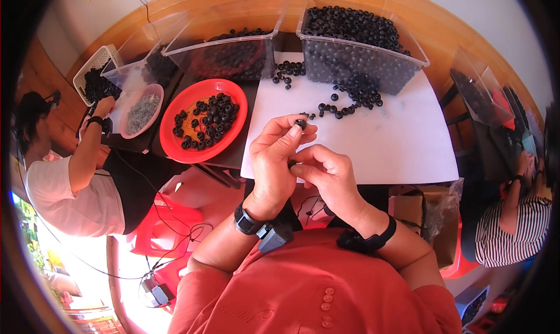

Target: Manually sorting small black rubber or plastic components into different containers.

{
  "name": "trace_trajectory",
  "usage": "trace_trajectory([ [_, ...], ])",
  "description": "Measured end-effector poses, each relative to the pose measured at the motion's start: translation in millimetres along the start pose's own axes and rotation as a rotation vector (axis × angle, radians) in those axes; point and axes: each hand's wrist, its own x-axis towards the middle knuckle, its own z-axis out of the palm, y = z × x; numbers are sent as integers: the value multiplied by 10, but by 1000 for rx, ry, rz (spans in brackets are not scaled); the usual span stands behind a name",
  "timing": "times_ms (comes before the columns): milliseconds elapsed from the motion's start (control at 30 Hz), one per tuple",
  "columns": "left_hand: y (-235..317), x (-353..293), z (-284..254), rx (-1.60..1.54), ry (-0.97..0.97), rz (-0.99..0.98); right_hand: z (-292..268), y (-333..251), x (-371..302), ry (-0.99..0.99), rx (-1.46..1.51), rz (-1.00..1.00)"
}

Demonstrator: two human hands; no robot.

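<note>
My left hand (275, 150) is raised over the near edge of the white board, thumb and forefinger pinching a small black round piece (300, 123) with a hole in its top. Just below and to the right, my right hand (329, 173) is closed in a pinch on another small black piece (292, 164), mostly hidden by the fingers. The two hands nearly touch. Beyond them, loose black balls (338, 114) of mixed sizes lie on the white board (402, 150). To the left, a red plate (169, 131) carries black balls with holes.
Clear plastic bins (408, 57) of black balls stand along the back. A pink bowl (157, 92) of small pale pieces sits left of the plate. One person (76, 188) works at the left, another (513, 229) at the right. A cardboard box (446, 241) is below the board.
</note>
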Motion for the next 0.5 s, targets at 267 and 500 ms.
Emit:
trace_trajectory([
  [267,-14,1,-4,-74,-40,-34,12,106,-25,75,-154,-257],
  [500,-93,38,-34,-197,-96,-70,-33,96,-12,63,-352,-513],
])
